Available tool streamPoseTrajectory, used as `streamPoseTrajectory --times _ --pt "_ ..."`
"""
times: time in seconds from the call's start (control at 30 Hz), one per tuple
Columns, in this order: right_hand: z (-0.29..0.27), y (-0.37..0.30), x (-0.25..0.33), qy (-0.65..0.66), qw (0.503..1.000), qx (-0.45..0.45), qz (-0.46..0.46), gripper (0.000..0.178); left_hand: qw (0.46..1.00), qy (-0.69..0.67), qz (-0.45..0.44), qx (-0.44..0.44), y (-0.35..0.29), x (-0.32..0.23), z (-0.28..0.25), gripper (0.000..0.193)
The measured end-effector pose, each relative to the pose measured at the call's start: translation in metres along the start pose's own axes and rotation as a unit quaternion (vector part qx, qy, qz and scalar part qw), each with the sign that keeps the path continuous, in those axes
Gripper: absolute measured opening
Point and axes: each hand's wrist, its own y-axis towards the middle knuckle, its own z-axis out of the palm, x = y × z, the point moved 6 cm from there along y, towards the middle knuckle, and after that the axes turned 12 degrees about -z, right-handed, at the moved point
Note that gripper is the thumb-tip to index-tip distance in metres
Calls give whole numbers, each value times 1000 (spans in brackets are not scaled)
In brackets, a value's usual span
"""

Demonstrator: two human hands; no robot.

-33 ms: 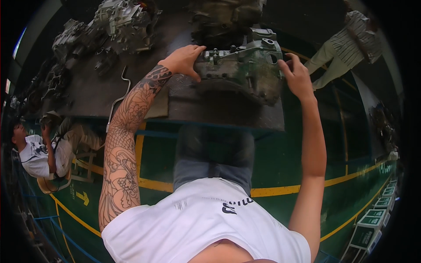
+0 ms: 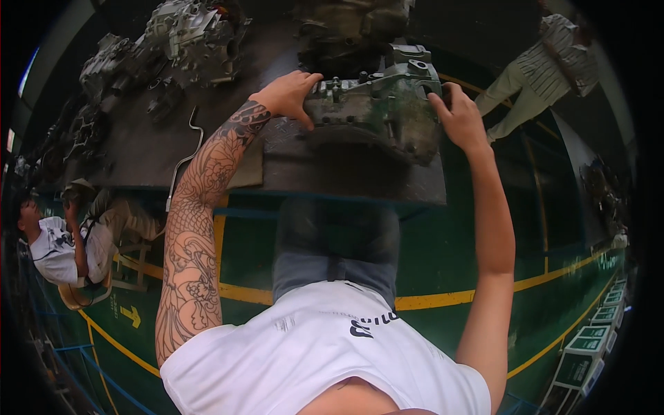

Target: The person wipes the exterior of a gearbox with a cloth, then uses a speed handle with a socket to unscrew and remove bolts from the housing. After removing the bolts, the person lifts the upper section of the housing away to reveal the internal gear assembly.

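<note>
A greasy grey-green cast metal gearbox housing (image 2: 377, 111) rests near the front edge of a dark steel workbench (image 2: 346, 181). My left hand (image 2: 287, 93), on a tattooed arm, grips the housing's left side with its fingers curled over the edge. On the opposite side, my right hand (image 2: 456, 119) clasps the housing, the thumb on top. Both arms reach up over the bench from below. The underside of the housing is hidden.
Several grimy engine parts (image 2: 187, 34) crowd the bench's back left, and a thin bent metal rod (image 2: 184, 155) lies nearby. A person (image 2: 55, 245) sits at the left; another person (image 2: 546, 69) stands at the upper right. Green-and-white boxes (image 2: 588, 346) line the green floor.
</note>
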Motion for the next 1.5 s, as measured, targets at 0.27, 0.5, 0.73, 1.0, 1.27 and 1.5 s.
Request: streamPoseTrajectory --times 0.27,0.5,0.73,1.0,1.27,1.5 --pt "23 0 -11 -10 999 34 25 55 992 -87 28 -85 -18 17 8 119" --pt "22 -8 -20 30 997 -4 72 52 986 -135 -32 -89 -22 32 23 126" --pt "60 -47 -42 488 830 -213 163 37 987 -106 -49 -110 -17 43 35 140" --pt "90 -66 -29 569 758 -137 288 53 987 -102 -51 -111 -13 43 37 137" --pt "90 -72 -30 486 773 -199 356 58 974 -130 1 -184 -13 44 37 132" --pt "84 -66 -25 433 822 -207 305 40 970 -138 4 -202 -14 42 32 123"
